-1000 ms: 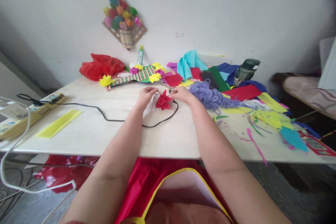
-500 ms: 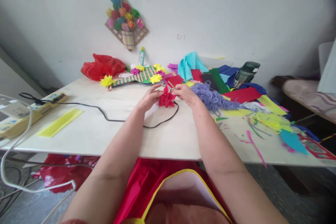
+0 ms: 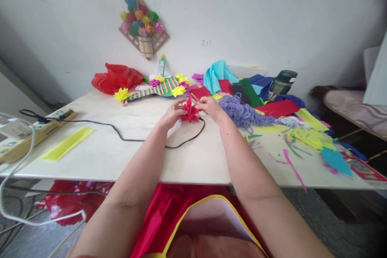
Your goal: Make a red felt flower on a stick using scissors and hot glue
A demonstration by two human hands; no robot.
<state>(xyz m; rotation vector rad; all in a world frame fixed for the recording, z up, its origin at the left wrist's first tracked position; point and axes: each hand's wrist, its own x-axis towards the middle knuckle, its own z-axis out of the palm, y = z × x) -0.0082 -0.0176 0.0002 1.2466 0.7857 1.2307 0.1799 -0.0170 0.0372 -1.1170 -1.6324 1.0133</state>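
Above the white table, a red paper flower (image 3: pixel 190 112) with pointed petals sits between my two hands. My left hand (image 3: pixel 174 113) is closed on its left side, thumb and fingers pinching the petals. On the other side, my right hand (image 3: pixel 211 107) pinches the flower's right edge. A thin tan stick (image 3: pixel 195 97) juts up and left from the right fingers; its lower end is hidden. Just behind my hands lies a green guitar-shaped craft piece (image 3: pixel 165 88) with pink strips and yellow and purple paper flowers.
Purple yarn (image 3: pixel 242 111) and coloured paper sheets (image 3: pixel 278 109) crowd the right side, near a dark bottle (image 3: pixel 282 82). A black cable (image 3: pixel 121 134) runs from the power strip (image 3: pixel 51 126) toward my hands. A yellow strip (image 3: pixel 68 144) lies left; a red plastic bag (image 3: pixel 117 78) sits behind.
The view has shifted slightly. My hands keep their pinch on the red flower, which has turned or tilted a little; the stick remains at my right fingers.
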